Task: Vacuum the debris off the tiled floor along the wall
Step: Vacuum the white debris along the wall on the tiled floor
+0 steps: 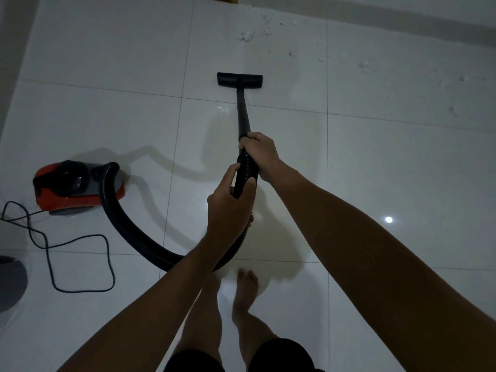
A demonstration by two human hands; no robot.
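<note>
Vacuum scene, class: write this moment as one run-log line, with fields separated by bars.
left hand grips hose | right hand grips wand | floor head short of debris | canister at left

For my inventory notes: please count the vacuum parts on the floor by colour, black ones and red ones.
Black: 4 (floor nozzle, wand, hose, power cord)
Red: 1 (vacuum body)
Total: 5

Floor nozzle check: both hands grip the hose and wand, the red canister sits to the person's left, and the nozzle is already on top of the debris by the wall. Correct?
Not quite. In the head view the floor nozzle rests on clean tile short of the debris, which lies beyond it toward the wall. The rest holds: left hand and right hand grip the hose, red canister on the left.
</note>
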